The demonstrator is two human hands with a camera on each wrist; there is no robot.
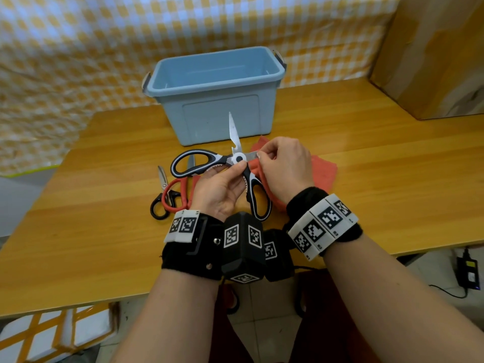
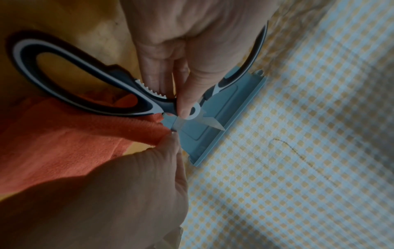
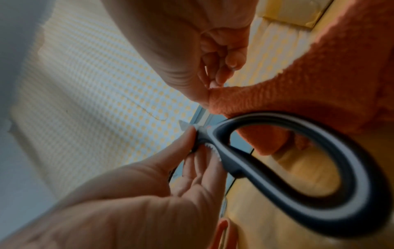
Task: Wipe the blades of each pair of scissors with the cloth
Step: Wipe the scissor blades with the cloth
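Both forearms reached forward, wrists close together. I saw the left hand (image 1: 218, 191) palm-up, thumb and fingers pinching at the tips. Right hand (image 1: 284, 169) knuckles-up, fingers curled in a pinch.

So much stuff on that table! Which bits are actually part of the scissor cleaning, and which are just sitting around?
Part of the job:
- black-and-white scissors, open, pinched near the pivot by the left hand
- orange cloth, gripped by the right hand on one blade
- red-handled scissors and small black scissors, lying on the table

Just lying about:
- blue bin
- cardboard box
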